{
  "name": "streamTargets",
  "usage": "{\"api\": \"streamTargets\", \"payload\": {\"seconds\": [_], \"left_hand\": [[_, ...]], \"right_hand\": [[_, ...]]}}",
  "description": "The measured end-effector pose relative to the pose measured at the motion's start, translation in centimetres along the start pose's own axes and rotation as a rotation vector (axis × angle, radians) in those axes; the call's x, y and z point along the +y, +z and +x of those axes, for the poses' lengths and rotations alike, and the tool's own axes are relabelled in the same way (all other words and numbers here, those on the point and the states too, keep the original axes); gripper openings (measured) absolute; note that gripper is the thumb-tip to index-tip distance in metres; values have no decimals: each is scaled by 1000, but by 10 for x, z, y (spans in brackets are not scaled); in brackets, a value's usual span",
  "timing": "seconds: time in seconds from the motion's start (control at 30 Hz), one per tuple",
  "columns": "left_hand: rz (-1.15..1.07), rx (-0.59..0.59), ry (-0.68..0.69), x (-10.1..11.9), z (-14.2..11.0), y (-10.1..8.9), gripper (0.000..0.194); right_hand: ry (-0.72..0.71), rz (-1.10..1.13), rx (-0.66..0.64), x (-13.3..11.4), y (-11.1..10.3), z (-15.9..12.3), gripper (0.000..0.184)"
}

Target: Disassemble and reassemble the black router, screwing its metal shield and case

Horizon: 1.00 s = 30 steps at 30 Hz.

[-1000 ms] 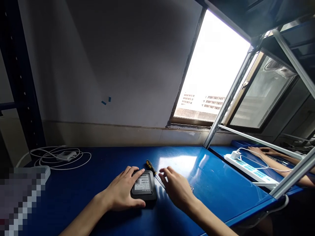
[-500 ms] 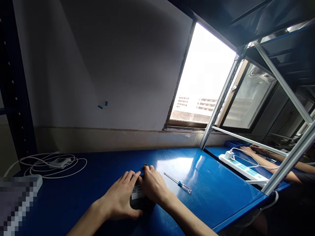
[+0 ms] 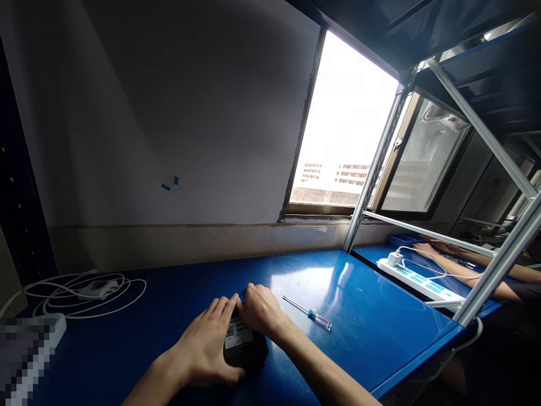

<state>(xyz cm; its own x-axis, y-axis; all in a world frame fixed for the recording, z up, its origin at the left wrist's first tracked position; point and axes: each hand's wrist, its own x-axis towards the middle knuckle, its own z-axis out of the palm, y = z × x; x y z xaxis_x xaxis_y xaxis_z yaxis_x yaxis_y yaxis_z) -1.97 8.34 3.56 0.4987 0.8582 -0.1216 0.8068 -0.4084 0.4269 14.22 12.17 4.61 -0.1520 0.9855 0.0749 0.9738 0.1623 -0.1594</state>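
A small black device point(image 3: 247, 345) with a white label lies on the blue bench point(image 3: 363, 327). My left hand point(image 3: 205, 344) rests flat along the device's left side, fingers stretched out and thumb against its near edge. My right hand point(image 3: 261, 309) is curled over the device's far end, fingers closed round a tool whose tip just shows above the knuckles; most of the tool is hidden. A thin screwdriver with a clear blue handle point(image 3: 307, 313) lies loose on the bench just right of my right hand.
Coiled white cable with an adapter point(image 3: 91, 288) lies at the far left beside a white power strip point(image 3: 44, 324). A metal shelf post point(image 3: 369, 175) divides the bench. Beyond it, another person's arms point(image 3: 460, 265) rest by a second power strip point(image 3: 420, 282).
My right hand crossed from right of the device onto its far end and closed over the black-and-yellow screwdriver there. That uncovered the thin blue-handled screwdriver. My left hand stayed on the device.
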Motion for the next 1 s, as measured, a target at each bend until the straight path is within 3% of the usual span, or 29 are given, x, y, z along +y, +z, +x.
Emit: {"api": "streamTargets", "payload": {"seconds": [0.2,0.37,0.5,0.87,1.0], "left_hand": [[-13,-26,-22,-2,0,-3,125],[-47,68,75,-14,3,0,115],[-56,83,48,-25,6,6,114],[-147,179,176,-41,10,10,100],[-133,168,162,-39,10,7,100]], "right_hand": [[-17,69,51,7,5,-2,41],[-159,187,64,26,4,-4,36],[-264,311,74,41,5,-12,36],[-558,482,-105,60,1,-24,113],[-595,481,-122,63,3,-23,118]]}}
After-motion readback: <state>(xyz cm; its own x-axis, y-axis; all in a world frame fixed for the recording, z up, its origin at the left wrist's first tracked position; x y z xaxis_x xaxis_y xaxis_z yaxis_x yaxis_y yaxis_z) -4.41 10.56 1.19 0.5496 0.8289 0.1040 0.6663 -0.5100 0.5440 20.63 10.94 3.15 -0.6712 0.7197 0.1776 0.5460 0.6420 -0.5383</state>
